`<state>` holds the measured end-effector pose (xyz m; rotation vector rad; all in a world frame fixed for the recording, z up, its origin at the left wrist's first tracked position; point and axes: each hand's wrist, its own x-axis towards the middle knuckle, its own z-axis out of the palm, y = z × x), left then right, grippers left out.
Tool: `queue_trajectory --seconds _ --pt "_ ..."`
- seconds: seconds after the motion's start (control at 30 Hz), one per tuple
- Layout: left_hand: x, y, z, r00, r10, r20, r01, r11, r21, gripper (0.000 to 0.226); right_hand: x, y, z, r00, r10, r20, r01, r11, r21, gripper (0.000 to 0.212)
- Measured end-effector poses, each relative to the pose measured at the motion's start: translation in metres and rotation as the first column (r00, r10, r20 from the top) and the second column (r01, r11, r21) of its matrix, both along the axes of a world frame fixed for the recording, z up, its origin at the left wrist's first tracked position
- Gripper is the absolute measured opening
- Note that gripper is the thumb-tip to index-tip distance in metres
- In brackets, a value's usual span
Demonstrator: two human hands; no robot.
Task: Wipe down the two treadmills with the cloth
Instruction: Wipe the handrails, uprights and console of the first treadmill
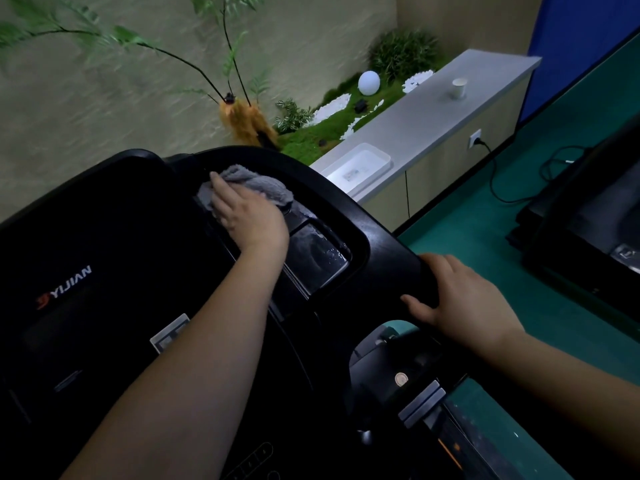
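Note:
A black treadmill console (104, 258) with a YIJIAN logo fills the lower left of the head view. My left hand (247, 216) presses a grey cloth (256, 183) onto the console's upper right part, just above a glossy wet recess (317, 252). My right hand (460, 299) grips the black handrail (388, 244) on the console's right side. A second black treadmill (588, 223) stands at the right edge, partly cut off.
A grey counter (433, 116) runs along the back right with a white tray (358, 166) and a paper cup (459, 88). Behind it lie moss, plants and a white globe (369, 83). A cable (498, 188) trails from a wall socket across the green floor (485, 237).

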<state>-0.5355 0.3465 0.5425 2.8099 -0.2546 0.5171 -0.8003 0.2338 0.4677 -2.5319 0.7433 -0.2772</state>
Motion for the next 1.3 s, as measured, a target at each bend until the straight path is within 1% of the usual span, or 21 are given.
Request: queue_trajectory --seconds 0.07,0.13,0.2,0.27,0.33,0.4,0.53,0.6,0.63,0.7,0.73,0.77,0.8,0.87,0.9,0.93,0.97,1.07,1.13,1.2,1.3 --pt "-0.006 -0.009 -0.004 0.999 -0.043 -0.028 0.044 0.999 0.021 0.054 0.0 0.0 0.0 1.0 -0.001 -0.002 0.001 1.0 -0.001 0.063" --pt "-0.021 -0.015 -0.017 0.986 -0.164 -0.032 0.166 0.979 0.119 0.045 0.0 0.0 0.0 1.0 0.003 -0.005 -0.003 1.0 -0.004 0.064" --pt "-0.044 -0.012 -0.033 0.94 -0.341 -0.032 0.339 0.915 0.217 0.034 0.001 0.0 0.0 1.0 0.004 -0.006 -0.004 1.0 0.002 0.064" --pt "-0.067 -0.002 -0.043 0.863 -0.502 -0.061 0.499 0.826 0.264 0.029 0.0 0.0 0.001 1.0 0.004 -0.005 -0.004 1.0 0.003 0.065" --pt "-0.081 0.009 -0.047 0.779 -0.603 -0.173 0.627 0.749 0.214 0.023 0.0 0.001 0.001 1.0 0.004 -0.001 -0.004 1.0 0.001 0.065" --pt "-0.088 0.015 -0.044 0.708 -0.644 -0.289 0.695 0.708 0.124 0.019 0.0 0.001 0.002 1.0 0.007 -0.001 -0.007 1.0 -0.001 0.065" --pt "-0.088 0.017 -0.031 0.636 -0.614 -0.467 0.713 0.7 0.05 0.023 0.0 0.001 0.003 1.0 0.005 0.002 -0.005 1.0 0.006 0.065" --pt "-0.082 0.023 -0.025 0.64 -0.558 -0.529 0.684 0.727 0.061 0.025 -0.001 0.001 0.003 1.0 0.004 0.004 -0.004 1.0 0.013 0.065" --pt "-0.078 0.027 -0.022 0.685 -0.518 -0.513 0.65 0.752 0.107 0.024 -0.001 0.001 0.003 1.0 0.005 0.005 -0.005 1.0 0.016 0.065" --pt "-0.076 0.04 -0.014 0.818 -0.437 -0.375 0.538 0.811 0.23 0.032 -0.001 0.001 0.003 1.0 0.008 0.007 -0.008 1.0 0.015 0.066" --pt "-0.08 0.046 -0.011 0.851 -0.427 -0.307 0.503 0.83 0.241 0.046 -0.001 0.001 0.003 1.0 0.008 0.009 -0.008 1.0 0.013 0.066" --pt "-0.085 0.051 -0.012 0.849 -0.457 -0.266 0.512 0.836 0.198 0.059 -0.001 0.0 0.002 1.0 0.007 0.008 -0.007 1.0 0.012 0.066" --pt "-0.091 0.053 -0.013 0.814 -0.524 -0.252 0.563 0.818 0.118 0.063 -0.001 0.0 0.002 1.0 0.008 0.008 -0.008 1.0 0.011 0.066" --pt "-0.097 0.053 -0.024 0.694 -0.658 -0.292 0.683 0.73 -0.023 0.055 -0.001 0.0 0.002 1.0 0.006 0.01 -0.006 1.0 0.008 0.066" --pt "-0.096 0.052 -0.031 0.653 -0.684 -0.326 0.705 0.706 -0.069 0.049 -0.001 0.001 0.002 1.0 0.004 0.011 -0.005 1.0 0.007 0.066" --pt "-0.092 0.048 -0.036 0.641 -0.683 -0.351 0.701 0.707 -0.096 0.045 0.0 0.001 0.002 1.0 0.004 0.011 -0.004 1.0 0.006 0.066" --pt "-0.088 0.043 -0.04 0.659 -0.664 -0.353 0.678 0.728 -0.104 0.041 0.0 0.001 0.002 1.0 0.004 0.01 -0.004 1.0 0.002 0.065" --pt "-0.084 0.021 -0.04 0.749 -0.59 -0.301 0.598 0.798 -0.075 0.032 0.0 0.0 0.002 1.0 0.006 0.013 -0.006 1.0 0.0 0.065" --pt "-0.084 0.013 -0.039 0.758 -0.594 -0.269 0.606 0.794 -0.046 0.029 -0.001 0.0 0.003 1.0 0.005 0.016 -0.006 1.0 0.011 0.064" --pt "-0.081 0.017 -0.035 0.714 -0.631 -0.304 0.659 0.752 -0.012 0.025 -0.001 0.0 0.002 1.0 0.004 0.016 -0.005 1.0 0.01 0.064" --pt "-0.07 0.032 -0.02 0.621 -0.627 -0.47 0.749 0.651 0.122 0.02 0.0 0.0 0.002 1.0 0.005 0.02 -0.005 1.0 0.01 0.064"
